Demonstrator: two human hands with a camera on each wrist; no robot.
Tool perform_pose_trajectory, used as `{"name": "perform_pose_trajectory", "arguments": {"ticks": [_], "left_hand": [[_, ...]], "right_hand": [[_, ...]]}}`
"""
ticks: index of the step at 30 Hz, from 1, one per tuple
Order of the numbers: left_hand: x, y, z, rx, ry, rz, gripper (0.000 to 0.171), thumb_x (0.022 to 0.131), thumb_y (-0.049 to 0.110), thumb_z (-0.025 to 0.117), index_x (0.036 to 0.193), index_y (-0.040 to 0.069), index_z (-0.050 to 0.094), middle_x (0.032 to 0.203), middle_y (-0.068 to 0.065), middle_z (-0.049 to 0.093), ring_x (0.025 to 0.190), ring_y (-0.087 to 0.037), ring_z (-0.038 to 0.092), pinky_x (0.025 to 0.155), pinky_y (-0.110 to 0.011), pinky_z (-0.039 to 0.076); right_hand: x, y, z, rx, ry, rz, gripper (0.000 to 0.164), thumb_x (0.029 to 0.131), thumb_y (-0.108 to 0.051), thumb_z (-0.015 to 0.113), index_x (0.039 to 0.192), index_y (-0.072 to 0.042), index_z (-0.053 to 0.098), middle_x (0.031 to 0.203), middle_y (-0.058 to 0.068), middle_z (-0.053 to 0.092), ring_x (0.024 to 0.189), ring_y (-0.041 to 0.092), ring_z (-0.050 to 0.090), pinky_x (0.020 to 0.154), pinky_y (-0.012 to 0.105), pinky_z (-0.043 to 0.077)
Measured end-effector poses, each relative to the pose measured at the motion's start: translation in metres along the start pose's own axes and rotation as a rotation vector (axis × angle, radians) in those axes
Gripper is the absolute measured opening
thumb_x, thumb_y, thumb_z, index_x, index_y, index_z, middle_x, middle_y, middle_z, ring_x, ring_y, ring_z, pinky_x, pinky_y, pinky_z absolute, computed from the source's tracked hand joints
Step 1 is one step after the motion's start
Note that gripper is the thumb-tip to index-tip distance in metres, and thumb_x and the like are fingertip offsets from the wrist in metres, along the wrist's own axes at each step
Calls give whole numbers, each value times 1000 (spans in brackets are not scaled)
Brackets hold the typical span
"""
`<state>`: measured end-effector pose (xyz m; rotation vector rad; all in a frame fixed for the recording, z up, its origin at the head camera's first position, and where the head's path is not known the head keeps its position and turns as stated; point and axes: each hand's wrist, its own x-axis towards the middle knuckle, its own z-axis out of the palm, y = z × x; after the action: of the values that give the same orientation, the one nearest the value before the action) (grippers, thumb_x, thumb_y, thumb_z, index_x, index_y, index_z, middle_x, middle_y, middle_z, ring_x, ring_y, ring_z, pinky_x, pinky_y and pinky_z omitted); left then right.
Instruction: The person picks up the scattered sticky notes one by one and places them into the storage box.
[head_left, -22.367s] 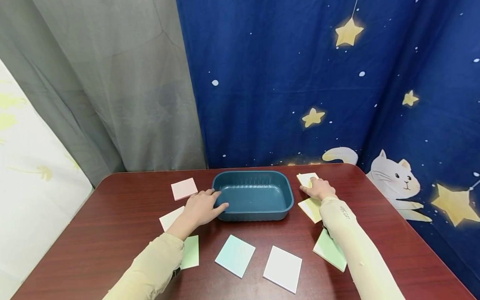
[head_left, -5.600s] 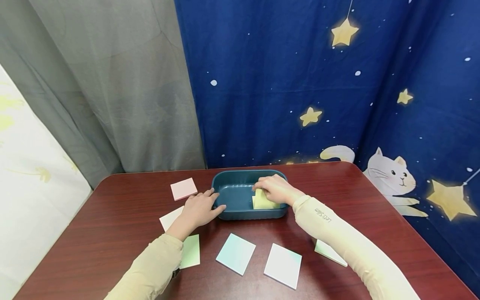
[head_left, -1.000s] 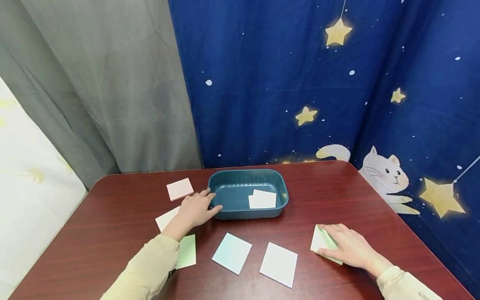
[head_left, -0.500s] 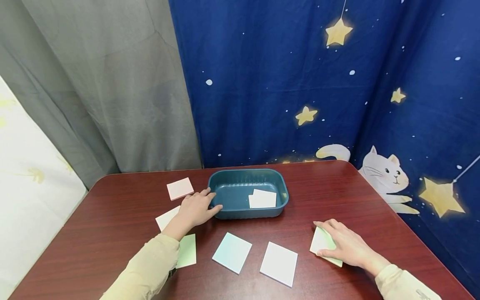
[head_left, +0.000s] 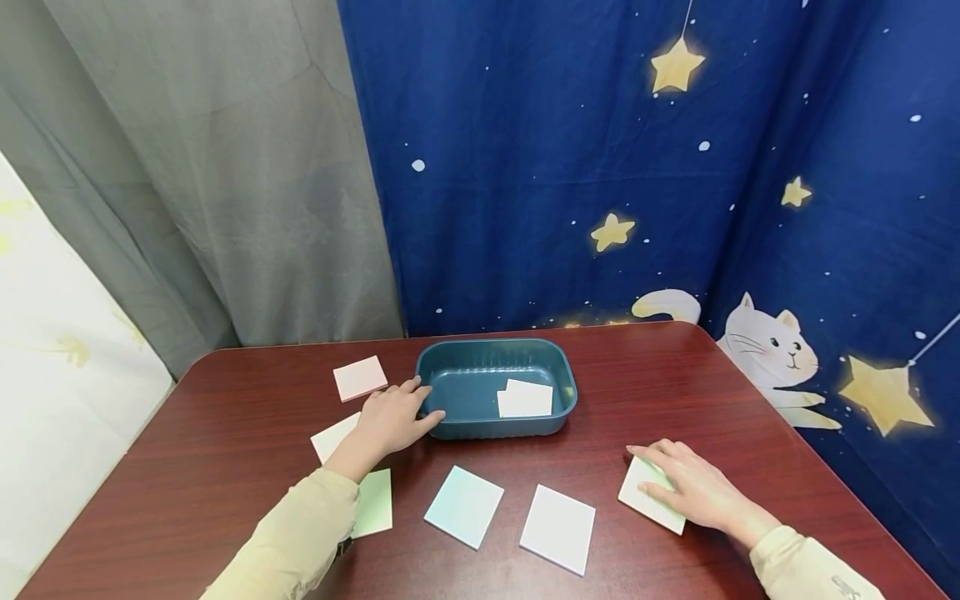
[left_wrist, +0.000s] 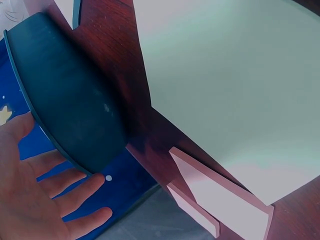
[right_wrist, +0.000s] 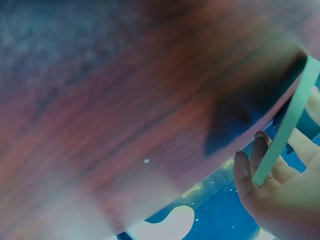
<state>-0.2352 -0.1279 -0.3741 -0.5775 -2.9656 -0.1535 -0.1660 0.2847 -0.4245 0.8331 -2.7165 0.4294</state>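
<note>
My left hand (head_left: 392,421) rests at the left rim of a dark teal plastic bin (head_left: 495,429), fingers spread and loosely straight; the left wrist view shows its fingertips along the rim (left_wrist: 52,142). Two pale sticky note pads (head_left: 528,400) lie overlapping inside the bin, at its right side. On the right of the table my right hand (head_left: 693,487) grips a light green sticky note pad (head_left: 647,504) by its sides. The right wrist view shows the pad's green edge (right_wrist: 287,130) between the thumb and the fingers, with a dark shadow on the table beside it.
In front of the bin lie a pale blue pad (head_left: 465,507) and a white pad (head_left: 558,529). To the left are a pink pad (head_left: 360,378), a whitish pad (head_left: 334,435) and a green pad (head_left: 373,504), the last two partly behind my left arm. Curtains hang behind the table (head_left: 247,417).
The two yellowish pads from the right back of the table now lie in the bin. My right hand has moved to the green pad and shifted it slightly. The left hand stays put.
</note>
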Motion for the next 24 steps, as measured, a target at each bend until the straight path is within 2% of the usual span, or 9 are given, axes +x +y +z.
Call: {"name": "perform_pose_trajectory", "arguments": {"ticks": [3, 7, 13, 18, 24], "left_hand": [[0, 0, 0, -2, 0, -1, 55, 84, 46, 51, 120, 4, 55, 125, -18, 46, 102, -34, 51, 80, -50, 40], [0, 0, -1, 1, -1, -1, 54, 84, 45, 51, 119, 4, 55, 125, -19, 46, 101, -35, 51, 80, -50, 40], [0, 0, 0, 3, -2, -1, 54, 84, 45, 51, 119, 4, 55, 125, -19, 46, 101, -34, 51, 79, -50, 40], [-1, 0, 0, -7, 1, 0, 54, 85, 45, 51, 120, 4, 55, 125, -18, 46, 101, -34, 51, 80, -50, 40], [-1, 0, 0, -5, 5, 2, 55, 84, 46, 51, 120, 4, 55, 126, -18, 45, 101, -34, 51, 80, -50, 40]], "right_hand": [[3, 1, -1, -17, 31, -49, 40, 73, -14, 70, 112, -10, 61, 94, -5, 55, 82, 12, 49, 63, 30, 42], [10, 3, -5, -34, 46, -87, 41, 71, -3, 67, 111, -12, 61, 94, -5, 56, 82, 12, 52, 63, 32, 42], [22, 0, -17, 13, 3, -109, 44, 71, 7, 58, 110, -14, 61, 94, -7, 55, 80, 9, 53, 62, 29, 43], [31, -3, -25, 74, -14, -153, 49, 70, 12, 52, 110, -16, 61, 92, -8, 54, 73, 5, 51, 59, 22, 41], [38, -6, -31, 57, -15, -165, 49, 73, 10, 53, 111, -20, 60, 92, -9, 53, 72, 3, 49, 58, 22, 40]]}}
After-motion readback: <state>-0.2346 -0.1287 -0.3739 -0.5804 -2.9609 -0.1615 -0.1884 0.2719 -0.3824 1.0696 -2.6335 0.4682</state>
